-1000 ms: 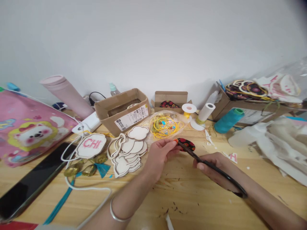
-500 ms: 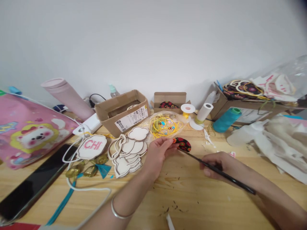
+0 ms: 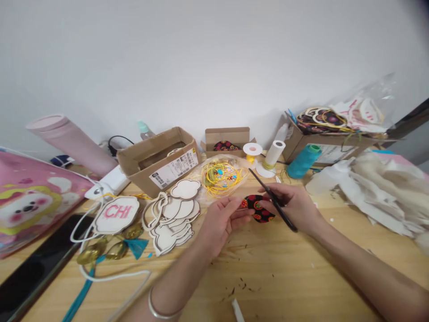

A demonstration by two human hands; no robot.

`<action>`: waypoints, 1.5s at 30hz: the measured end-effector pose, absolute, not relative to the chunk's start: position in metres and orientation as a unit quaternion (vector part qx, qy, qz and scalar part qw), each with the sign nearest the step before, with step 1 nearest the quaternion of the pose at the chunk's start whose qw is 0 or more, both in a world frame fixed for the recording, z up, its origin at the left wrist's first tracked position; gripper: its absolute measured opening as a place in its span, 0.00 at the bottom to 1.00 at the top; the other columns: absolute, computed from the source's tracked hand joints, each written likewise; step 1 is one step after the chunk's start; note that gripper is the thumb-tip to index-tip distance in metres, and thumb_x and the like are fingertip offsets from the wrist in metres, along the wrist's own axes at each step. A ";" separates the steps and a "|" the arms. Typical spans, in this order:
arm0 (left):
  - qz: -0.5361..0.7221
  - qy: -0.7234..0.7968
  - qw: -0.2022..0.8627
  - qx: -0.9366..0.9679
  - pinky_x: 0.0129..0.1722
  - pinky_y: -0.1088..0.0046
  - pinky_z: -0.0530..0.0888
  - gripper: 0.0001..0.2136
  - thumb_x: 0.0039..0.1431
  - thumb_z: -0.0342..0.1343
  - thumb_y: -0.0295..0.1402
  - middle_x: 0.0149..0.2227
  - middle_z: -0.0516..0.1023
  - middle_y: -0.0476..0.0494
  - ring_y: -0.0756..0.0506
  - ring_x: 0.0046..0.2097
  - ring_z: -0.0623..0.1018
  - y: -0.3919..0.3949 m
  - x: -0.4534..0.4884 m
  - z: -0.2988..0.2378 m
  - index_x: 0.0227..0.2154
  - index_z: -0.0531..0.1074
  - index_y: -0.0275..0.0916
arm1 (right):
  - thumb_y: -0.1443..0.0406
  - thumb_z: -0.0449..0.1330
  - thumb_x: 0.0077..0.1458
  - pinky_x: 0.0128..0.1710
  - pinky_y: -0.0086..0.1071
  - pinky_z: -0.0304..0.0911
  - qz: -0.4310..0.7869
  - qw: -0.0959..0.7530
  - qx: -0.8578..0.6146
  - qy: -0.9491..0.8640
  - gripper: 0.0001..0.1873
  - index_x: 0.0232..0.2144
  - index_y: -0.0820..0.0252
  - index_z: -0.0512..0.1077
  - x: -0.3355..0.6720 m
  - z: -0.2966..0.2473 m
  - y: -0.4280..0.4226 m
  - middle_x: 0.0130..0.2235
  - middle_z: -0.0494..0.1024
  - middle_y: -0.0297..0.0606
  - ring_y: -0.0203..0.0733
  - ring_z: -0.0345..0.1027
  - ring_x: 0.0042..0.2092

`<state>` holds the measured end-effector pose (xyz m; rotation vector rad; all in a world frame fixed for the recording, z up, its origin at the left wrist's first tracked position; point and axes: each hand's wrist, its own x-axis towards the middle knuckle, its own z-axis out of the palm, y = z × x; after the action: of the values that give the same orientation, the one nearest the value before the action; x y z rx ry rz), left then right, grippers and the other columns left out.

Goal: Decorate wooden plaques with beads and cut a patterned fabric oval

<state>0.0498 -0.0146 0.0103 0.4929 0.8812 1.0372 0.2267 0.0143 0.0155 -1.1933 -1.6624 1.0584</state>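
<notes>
"Your left hand (image 3: 221, 223) is clenched, isn't it?"

"Yes, your fingertips pinch the edge of a black-and-red fabric patch (image 3: 258, 209), printed with red rounds, and it lies nearly flat above the table."

"And your right hand (image 3: 293, 206)?"

"It's closed around a long black tool (image 3: 276, 203), with the fingers of that hand (image 3: 270, 202) just at the patch's upper edge. You could be holding scissors or tweezers; I can't tell which from here. The tool slants across just right of the patch, its tip pointing up and away."

"What's around the patch?"

"Behind it you have a clear bag of yellow cord (image 3: 221, 179), and farther back a small cardboard box (image 3: 228, 138) holding more of the same print. Behind and to the right stand a white spool (image 3: 253, 150), a paper tube (image 3: 275, 152) and a teal thread cone (image 3: 303, 162). Left of the patch, past your left hand, lie stacked wooden cut-outs (image 3: 170, 219), and farther left is a tag reading CHI (image 3: 115, 214). Well right of the patch is crumpled white cloth (image 3: 368, 192). The patch is above a pine table (image 3: 351, 255), with dark scraps (image 3: 241, 286) scattered nearer you."
</notes>
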 end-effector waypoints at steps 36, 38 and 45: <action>0.558 0.417 0.708 0.114 0.39 0.81 0.76 0.05 0.55 0.57 0.22 0.33 0.82 0.40 0.51 0.35 0.80 -0.006 0.045 0.016 0.29 0.77 0.31 | 0.35 0.49 0.47 0.37 0.37 0.64 0.835 0.296 -0.254 -0.388 0.37 0.38 0.60 0.71 0.216 0.013 -0.031 0.29 0.74 0.41 0.43 0.70 0.33; 0.562 0.409 0.708 0.120 0.40 0.80 0.76 0.04 0.55 0.57 0.23 0.34 0.82 0.40 0.50 0.36 0.80 -0.006 0.044 0.015 0.29 0.77 0.31 | 0.38 0.49 0.51 0.31 0.33 0.62 0.804 0.282 -0.293 -0.434 0.34 0.37 0.62 0.71 0.220 0.011 -0.030 0.26 0.70 0.37 0.39 0.67 0.28; 0.580 0.381 0.706 0.140 0.42 0.78 0.76 0.01 0.51 0.61 0.25 0.33 0.82 0.42 0.50 0.36 0.80 -0.008 0.048 0.016 0.28 0.77 0.32 | 0.41 0.50 0.52 0.17 0.26 0.51 0.656 0.223 -0.431 -0.578 0.30 0.25 0.63 0.66 0.219 0.024 -0.026 0.16 0.64 0.30 0.32 0.56 0.17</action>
<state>0.0476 -0.0078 0.0157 0.3113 0.8476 1.2890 0.2188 -0.0265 0.0243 -1.1898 -1.5951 1.8115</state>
